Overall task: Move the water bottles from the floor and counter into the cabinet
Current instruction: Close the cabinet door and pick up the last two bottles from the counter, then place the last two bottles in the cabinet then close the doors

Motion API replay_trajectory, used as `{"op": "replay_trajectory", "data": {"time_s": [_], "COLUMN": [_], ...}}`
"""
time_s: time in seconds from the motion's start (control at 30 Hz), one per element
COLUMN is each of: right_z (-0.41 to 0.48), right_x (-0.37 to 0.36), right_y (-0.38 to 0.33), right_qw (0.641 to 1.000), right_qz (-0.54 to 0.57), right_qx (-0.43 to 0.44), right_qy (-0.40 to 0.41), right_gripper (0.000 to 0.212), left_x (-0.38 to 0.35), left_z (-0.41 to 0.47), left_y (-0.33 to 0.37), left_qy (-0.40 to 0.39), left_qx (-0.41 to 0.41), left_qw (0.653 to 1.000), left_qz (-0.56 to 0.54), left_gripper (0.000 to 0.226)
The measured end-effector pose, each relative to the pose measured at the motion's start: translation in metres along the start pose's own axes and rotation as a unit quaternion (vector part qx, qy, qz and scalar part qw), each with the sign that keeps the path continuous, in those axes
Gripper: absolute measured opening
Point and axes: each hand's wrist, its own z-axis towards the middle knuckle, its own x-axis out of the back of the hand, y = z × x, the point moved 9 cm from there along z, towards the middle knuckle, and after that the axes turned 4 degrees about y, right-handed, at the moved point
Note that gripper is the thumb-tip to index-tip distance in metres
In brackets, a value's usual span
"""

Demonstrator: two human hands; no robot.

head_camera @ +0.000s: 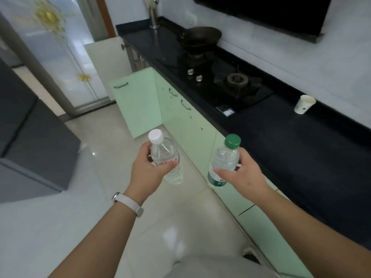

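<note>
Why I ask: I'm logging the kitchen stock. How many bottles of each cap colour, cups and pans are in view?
White-capped bottle: 1, in the left hand
Green-capped bottle: 1, in the right hand
Paper cup: 1, on the counter
Wok: 1
Total: 4

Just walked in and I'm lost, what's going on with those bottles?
A person stands beside the black kitchen counter holding a bottle in each hand. The left hand grips a clear plastic bottle with a white cap; the right hand grips a clear plastic bottle with a green cap and green label. Neither is put away yet. Ahead, a pale green cabinet door stands open.
</note>
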Motion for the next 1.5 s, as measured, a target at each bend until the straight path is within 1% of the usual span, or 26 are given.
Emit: {"op": "replay_trajectory", "data": {"time_s": [0.13,0.27,0.4,0.57,0.7,0.9,1.03,1.13,1.3,1.5], "right_z": [0.000,0.006,0.020,0.054,0.100,0.189,0.248,0.289,0.329,0.360], "right_x": [-0.055,-0.100,-0.142,-0.188,-0.217,-0.244,-0.249,-0.259,-0.277,-0.319], "right_y": [-0.035,-0.063,-0.082,-0.093,-0.102,-0.127,-0.141,-0.154,-0.172,-0.191], "right_qw": [0.999,0.996,0.992,0.987,0.983,0.978,0.975,0.971,0.968,0.965], "right_qz": [-0.008,-0.021,-0.008,0.005,0.005,0.007,0.006,0.000,0.009,0.018], "right_qx": [0.029,0.053,0.064,0.063,0.066,0.072,0.077,0.088,0.092,0.091], "right_qy": [-0.034,-0.070,-0.108,-0.146,-0.170,-0.196,-0.211,-0.224,-0.233,-0.246], "right_gripper": [0.043,0.041,0.044,0.047,0.046,0.041,0.046,0.048,0.050,0.046], "left_x": [0.069,0.120,0.158,0.190,0.203,0.201,0.187,0.181,0.179,0.200], "left_z": [-0.003,-0.006,-0.004,0.014,0.049,0.133,0.191,0.227,0.263,0.304], "left_y": [-0.024,-0.042,-0.059,-0.073,-0.077,-0.061,-0.043,-0.036,-0.028,-0.027], "left_qy": [0.056,0.115,0.162,0.204,0.226,0.246,0.229,0.241,0.248,0.248], "left_qx": [0.027,0.041,0.059,0.084,0.099,0.100,0.092,0.082,0.085,0.087], "left_qw": [0.998,0.992,0.985,0.975,0.968,0.962,0.965,0.963,0.961,0.960], "left_qz": [-0.019,-0.023,-0.016,0.011,0.037,0.060,0.088,0.091,0.088,0.094], "left_gripper": [0.066,0.068,0.068,0.065,0.065,0.068,0.067,0.067,0.066,0.065]}}
